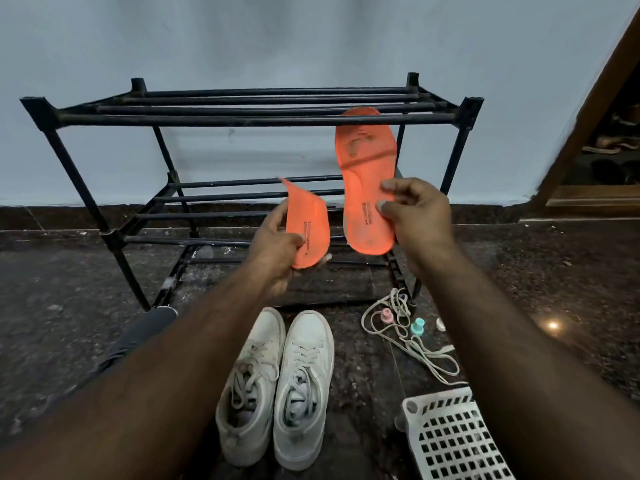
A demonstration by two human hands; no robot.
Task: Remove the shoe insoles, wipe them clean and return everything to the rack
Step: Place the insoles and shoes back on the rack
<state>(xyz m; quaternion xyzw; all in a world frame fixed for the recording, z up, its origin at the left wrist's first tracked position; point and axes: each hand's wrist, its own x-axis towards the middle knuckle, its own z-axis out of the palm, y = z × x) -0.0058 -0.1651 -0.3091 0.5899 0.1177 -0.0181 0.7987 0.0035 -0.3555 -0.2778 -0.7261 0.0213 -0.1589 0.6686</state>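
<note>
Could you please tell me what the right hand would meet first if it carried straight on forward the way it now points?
Most likely the black metal shoe rack: the right hand, gripping the long orange foam insole, points toward the rack's right end, whose bars lie just beyond. The insole would probably touch before the fingers, though depth is unclear.

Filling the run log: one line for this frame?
stage: insoles out | left hand: holds bent insole | right hand: pinches flat insole | shoes: floor | rack: bare bars

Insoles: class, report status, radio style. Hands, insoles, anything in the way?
Left hand grips bent orange insole. Right hand pinches second insole, upright before rack. White shoes on floor. Loose laces beside.
</note>
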